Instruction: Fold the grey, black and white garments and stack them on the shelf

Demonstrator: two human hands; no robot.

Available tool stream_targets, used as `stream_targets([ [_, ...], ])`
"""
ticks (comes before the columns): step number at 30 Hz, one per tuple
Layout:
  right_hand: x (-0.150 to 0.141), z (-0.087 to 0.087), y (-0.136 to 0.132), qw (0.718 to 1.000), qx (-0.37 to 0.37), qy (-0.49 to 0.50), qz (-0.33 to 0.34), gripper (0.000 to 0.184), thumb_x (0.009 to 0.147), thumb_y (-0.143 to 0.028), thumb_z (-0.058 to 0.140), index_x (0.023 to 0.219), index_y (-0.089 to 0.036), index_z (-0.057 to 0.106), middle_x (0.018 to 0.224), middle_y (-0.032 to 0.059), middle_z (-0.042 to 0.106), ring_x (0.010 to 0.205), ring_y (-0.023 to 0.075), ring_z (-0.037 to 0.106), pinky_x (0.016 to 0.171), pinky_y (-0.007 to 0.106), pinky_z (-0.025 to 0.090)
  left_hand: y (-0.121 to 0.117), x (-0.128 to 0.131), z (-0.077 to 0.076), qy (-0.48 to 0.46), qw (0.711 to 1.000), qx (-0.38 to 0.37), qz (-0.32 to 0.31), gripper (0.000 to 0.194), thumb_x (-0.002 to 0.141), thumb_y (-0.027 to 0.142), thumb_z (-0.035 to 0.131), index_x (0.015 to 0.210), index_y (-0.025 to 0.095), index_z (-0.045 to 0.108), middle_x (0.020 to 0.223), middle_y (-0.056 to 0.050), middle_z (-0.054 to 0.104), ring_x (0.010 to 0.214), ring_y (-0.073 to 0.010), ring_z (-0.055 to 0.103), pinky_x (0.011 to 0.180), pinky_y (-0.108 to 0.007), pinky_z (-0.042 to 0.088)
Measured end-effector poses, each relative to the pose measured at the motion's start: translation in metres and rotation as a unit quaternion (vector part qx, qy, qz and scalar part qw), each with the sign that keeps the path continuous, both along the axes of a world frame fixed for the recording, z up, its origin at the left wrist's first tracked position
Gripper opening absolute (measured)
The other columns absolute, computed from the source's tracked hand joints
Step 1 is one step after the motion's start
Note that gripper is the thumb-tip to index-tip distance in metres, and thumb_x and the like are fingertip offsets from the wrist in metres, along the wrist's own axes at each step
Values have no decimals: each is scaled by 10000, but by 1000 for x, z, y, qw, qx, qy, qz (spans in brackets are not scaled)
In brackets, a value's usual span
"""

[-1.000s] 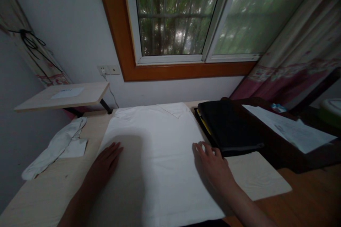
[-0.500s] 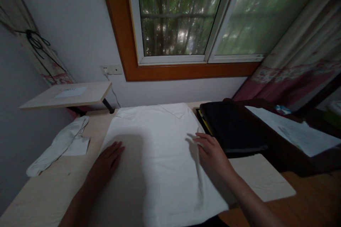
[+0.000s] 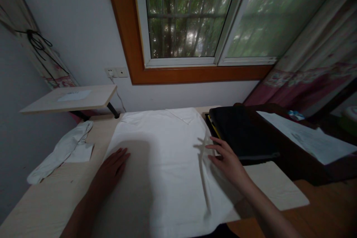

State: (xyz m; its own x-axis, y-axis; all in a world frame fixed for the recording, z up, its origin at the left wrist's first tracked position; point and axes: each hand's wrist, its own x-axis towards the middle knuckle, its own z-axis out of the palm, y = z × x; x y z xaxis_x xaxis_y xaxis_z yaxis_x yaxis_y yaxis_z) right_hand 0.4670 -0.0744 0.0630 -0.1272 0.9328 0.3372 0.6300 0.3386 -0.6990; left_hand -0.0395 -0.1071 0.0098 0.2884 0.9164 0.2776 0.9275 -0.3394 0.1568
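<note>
A large white cloth [image 3: 173, 163] lies spread on the pale wooden table, smooth in the middle. A long loose fold runs down its right side. My left hand [image 3: 115, 163] rests flat on the cloth's left part, fingers extended and lying close together. At the right edge, my right hand [image 3: 225, 160] has its fingers apart, the fingertips just at or above the fabric; whether they touch it I cannot tell. Neither hand grips anything. The near edge of the cloth hangs close to my body.
On the table [image 3: 64, 197], a crumpled white cloth [image 3: 63, 150] lies to the left below a small raised shelf [image 3: 75, 100]. A black folded item [image 3: 242, 130] sits right of the large cloth, near a printed sheet [image 3: 306, 137]. Behind are a wall socket [image 3: 116, 72] and a window [image 3: 189, 18].
My right hand has shifted slightly right, and its fingers have spread more. The cloth's right side has rumpled, and its near right corner has drawn inward. My left hand has stayed put.
</note>
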Motion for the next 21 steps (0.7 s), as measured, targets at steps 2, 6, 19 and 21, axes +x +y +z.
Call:
stream_targets([
  [2, -1, -6, 2, 1000, -1, -5, -7, 304, 848, -240, 606, 1130, -269, 716, 1520, 106, 407, 1319, 293, 554, 822, 355, 625, 0, 1, 1, 0, 1000, -2, 1, 442, 1029, 355, 427, 1444, 295, 567, 1556, -12, 514, 1442, -232, 473, 1195, -491, 421],
  [6, 1, -25, 3, 996, 29, -72, -41, 507, 734, -111, 634, 1219, -255, 672, 1602, 126, 284, 1219, 292, 623, 950, 434, 588, 1, 0, 0, 2, 1000, -7, -1, 446, 1029, 360, 423, 1440, 276, 575, 1560, -24, 507, 1443, -242, 472, 1192, -499, 423],
  [19, 3, -2, -19, 957, -88, -270, -53, 554, 816, -139, 606, 1361, -233, 601, 1538, 173, 396, 1059, 279, 719, 894, 427, 611, 1, -2, -3, -7, 1000, -6, 2, 443, 1027, 347, 426, 1443, 300, 571, 1551, -18, 519, 1440, -229, 476, 1194, -492, 417],
  [21, 1, 1, -14, 964, -90, -251, -25, 561, 806, -84, 549, 1344, -233, 614, 1479, 150, 460, 1118, 256, 699, 961, 411, 585, 1, -2, -3, -4, 1000, -7, 4, 447, 1027, 348, 427, 1452, 304, 561, 1553, -18, 517, 1441, -228, 474, 1196, -490, 415],
])
